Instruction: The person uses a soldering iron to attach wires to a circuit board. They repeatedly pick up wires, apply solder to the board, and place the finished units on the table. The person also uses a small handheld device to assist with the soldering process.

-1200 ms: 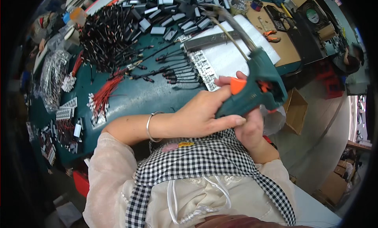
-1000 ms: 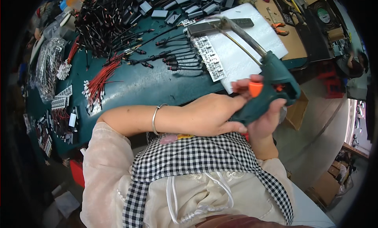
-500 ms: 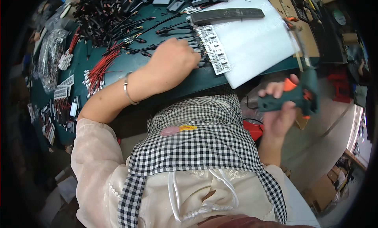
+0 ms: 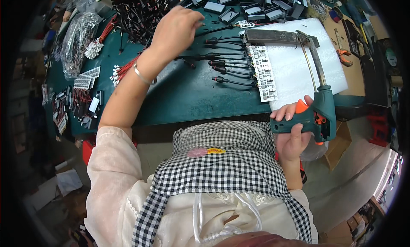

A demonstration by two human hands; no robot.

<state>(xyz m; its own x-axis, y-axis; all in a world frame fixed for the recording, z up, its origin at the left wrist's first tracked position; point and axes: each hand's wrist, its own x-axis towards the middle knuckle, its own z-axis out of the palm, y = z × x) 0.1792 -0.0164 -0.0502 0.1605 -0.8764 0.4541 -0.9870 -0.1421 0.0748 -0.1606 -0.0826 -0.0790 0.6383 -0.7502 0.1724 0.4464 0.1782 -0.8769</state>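
Observation:
My left hand [image 4: 178,29] is raised over the edge of a big heap of black cables [image 4: 139,16]. Its fingers are curled and pressed together; whatever is between the fingertips, if anything, is hidden. Wrapped in my right hand [image 4: 294,134] is a green soldering gun [image 4: 325,106] with an orange trigger, a long metal barrel and a thin brass-coloured tube. Its tip end reaches the dark curved bar [image 4: 273,36]. The bar lies across the top of a white strip of small circuit boards [image 4: 263,74]. Several short black cables [image 4: 232,81] run leftward from that strip.
A white foam sheet [image 4: 299,63] lies beneath the bar and strip on the green table [image 4: 179,104]. Grey-black cases [image 4: 256,10] crowd the back. Bagged parts [image 4: 81,42], red wires [image 4: 109,30] and board panels [image 4: 87,78] lie left. Orange-handled pliers [image 4: 344,57] rest at right.
My left hand has moved from the cables at the board strip up and left toward the cable heap. The soldering gun now appears steadier, its barrel over the bar. The whole view has shifted.

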